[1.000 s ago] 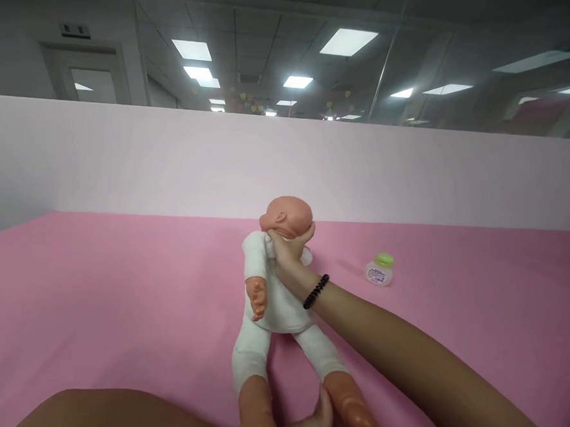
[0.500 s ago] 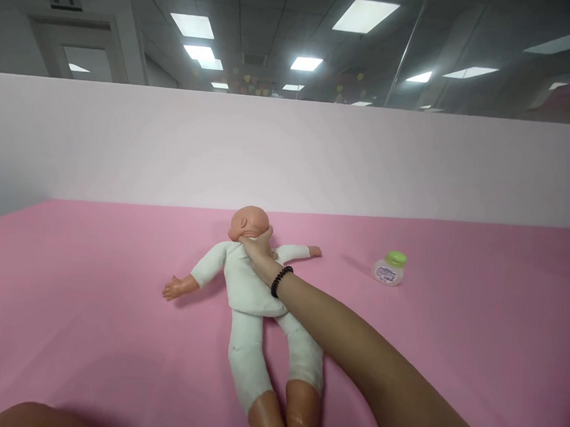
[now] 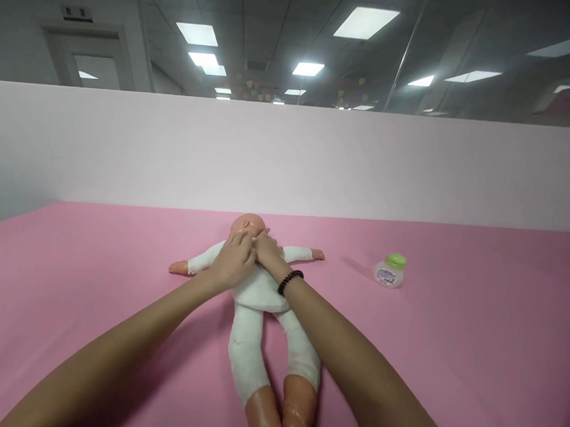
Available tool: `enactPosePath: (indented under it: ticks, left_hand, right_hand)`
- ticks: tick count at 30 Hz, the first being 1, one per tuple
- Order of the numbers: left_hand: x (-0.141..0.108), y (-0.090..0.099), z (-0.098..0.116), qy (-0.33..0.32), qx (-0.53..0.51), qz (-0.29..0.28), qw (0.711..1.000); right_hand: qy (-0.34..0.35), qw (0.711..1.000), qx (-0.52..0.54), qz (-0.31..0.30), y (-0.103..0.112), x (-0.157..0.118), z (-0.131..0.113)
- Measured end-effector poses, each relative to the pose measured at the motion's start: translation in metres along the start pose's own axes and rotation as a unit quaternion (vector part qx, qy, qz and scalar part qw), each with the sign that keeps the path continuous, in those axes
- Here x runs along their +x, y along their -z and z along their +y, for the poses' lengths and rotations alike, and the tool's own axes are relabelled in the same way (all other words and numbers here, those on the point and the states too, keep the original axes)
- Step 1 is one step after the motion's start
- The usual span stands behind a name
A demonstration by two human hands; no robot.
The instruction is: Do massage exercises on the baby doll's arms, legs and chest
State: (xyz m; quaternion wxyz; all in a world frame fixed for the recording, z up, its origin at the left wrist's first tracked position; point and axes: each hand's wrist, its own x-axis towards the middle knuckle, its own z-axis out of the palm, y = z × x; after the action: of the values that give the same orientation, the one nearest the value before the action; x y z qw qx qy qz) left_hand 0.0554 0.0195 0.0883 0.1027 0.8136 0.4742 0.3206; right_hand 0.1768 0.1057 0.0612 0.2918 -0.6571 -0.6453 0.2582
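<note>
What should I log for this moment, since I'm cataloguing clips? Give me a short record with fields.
Left hand: fingers on the doll's face
Right hand: beside it, also at the face
Right wrist: black bracelet
Doll: on its back, arms spread, white suit
Nearby: green-capped bottle, upright, apart from the doll
Surface: pink surface

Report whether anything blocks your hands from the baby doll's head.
Nothing visible does: the left hand and the right hand lie directly against the baby doll's head, around its face.
</note>
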Motion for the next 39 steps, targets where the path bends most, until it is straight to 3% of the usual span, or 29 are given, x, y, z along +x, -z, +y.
enactPosePath:
  ticks: [3, 6, 9, 12, 17, 19, 22, 25, 28, 33, 39]
  left_hand:
    - [0.016, -0.008, -0.044, 0.042, 0.04, -0.039, 0.998]
    - [0.02, -0.005, -0.058, 0.054, 0.065, -0.059, 0.995]
    - [0.028, 0.007, -0.047, 0.079, 0.103, -0.116, 0.985]
    - [0.039, 0.012, -0.036, 0.111, 0.138, -0.157, 0.971]
    - [0.047, -0.009, -0.044, 0.095, 0.228, -0.153, 0.957]
    - [0.045, -0.014, -0.047, 0.089, 0.251, -0.139, 0.954]
    - [0.042, -0.009, -0.039, 0.077, 0.279, -0.124, 0.949]
    - [0.039, 0.001, -0.024, 0.053, 0.261, -0.118, 0.957]
    - [0.037, -0.002, -0.015, 0.055, 0.224, -0.162, 0.959]
    - [0.035, -0.012, -0.005, 0.06, 0.277, -0.165, 0.945]
    - [0.026, 0.002, 0.018, 0.079, 0.237, -0.193, 0.949]
  right_hand:
    - [0.07, 0.997, -0.004, -0.011, 0.019, -0.005, 0.018]
    - [0.173, 0.984, 0.016, -0.05, 0.038, -0.005, 0.04]
    - [0.228, 0.967, 0.046, -0.102, 0.048, 0.0, 0.057]
    - [0.228, 0.965, 0.081, -0.101, 0.045, 0.004, 0.067]
    - [0.228, 0.967, 0.1, -0.048, 0.024, 0.009, 0.075]
    - [0.238, 0.968, 0.078, -0.014, 0.021, 0.009, 0.072]
    - [0.26, 0.964, 0.053, -0.009, 0.032, 0.004, 0.062]
    - [0.28, 0.958, 0.022, -0.055, 0.048, -0.007, 0.048]
    - [0.26, 0.957, -0.018, -0.126, 0.05, -0.018, 0.038]
    - [0.263, 0.959, -0.047, -0.09, 0.045, -0.029, 0.028]
    - [0.225, 0.957, -0.085, -0.161, 0.063, -0.038, 0.022]
